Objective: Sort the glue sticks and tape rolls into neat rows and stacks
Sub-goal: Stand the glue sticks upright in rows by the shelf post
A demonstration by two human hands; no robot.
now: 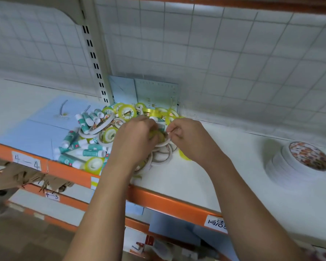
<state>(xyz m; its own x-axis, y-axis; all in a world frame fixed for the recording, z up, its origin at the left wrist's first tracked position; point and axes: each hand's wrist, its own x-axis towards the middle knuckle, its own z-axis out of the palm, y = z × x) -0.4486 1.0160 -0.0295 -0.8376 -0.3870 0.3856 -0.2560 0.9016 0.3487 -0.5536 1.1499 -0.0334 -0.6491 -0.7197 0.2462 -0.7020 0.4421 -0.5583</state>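
Observation:
A jumbled pile of tape rolls [127, 113], yellow and white, lies mixed with green-and-white glue sticks [91, 152] on a white shelf [205, 172]. My left hand [135, 136] reaches into the middle of the pile, fingers curled round a yellowish tape roll [159, 135]. My right hand [186, 137] is just to its right and pinches the rim of a thin white tape ring [166, 144]. Several thin white rings [162, 157] lie below both hands. A neat stack of wide white tape rolls [299, 162] stands far right on the shelf.
Pale blue paper bags lie flat at the left [36, 125] and lean against the wire-grid back wall [154, 93]. The orange shelf edge [169, 202] runs along the front, with lower shelves and torn cardboard [24, 178] beneath.

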